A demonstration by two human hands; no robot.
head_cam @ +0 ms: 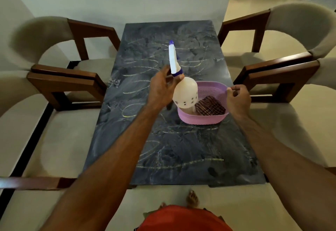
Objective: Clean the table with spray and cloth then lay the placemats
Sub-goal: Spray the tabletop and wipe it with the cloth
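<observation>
A dark stone-look table (172, 149) carries pale chalk-like scribbles along its length. My left hand (161, 87) grips the neck of a white spray bottle (184, 92) with a blue-and-white trigger head, tilted with the nozzle pointing away, its base just above the left end of a lilac plastic basket (201, 118). My right hand (238, 98) pinches the basket's far right rim. A folded dark striped cloth (210, 106) lies inside the basket. No placemats are visible.
Two cushioned wooden armchairs (60, 78) stand along the left side and two more armchairs (283, 70) along the right. A white wall closes the far end. My bare feet (192, 197) stand at the near table edge.
</observation>
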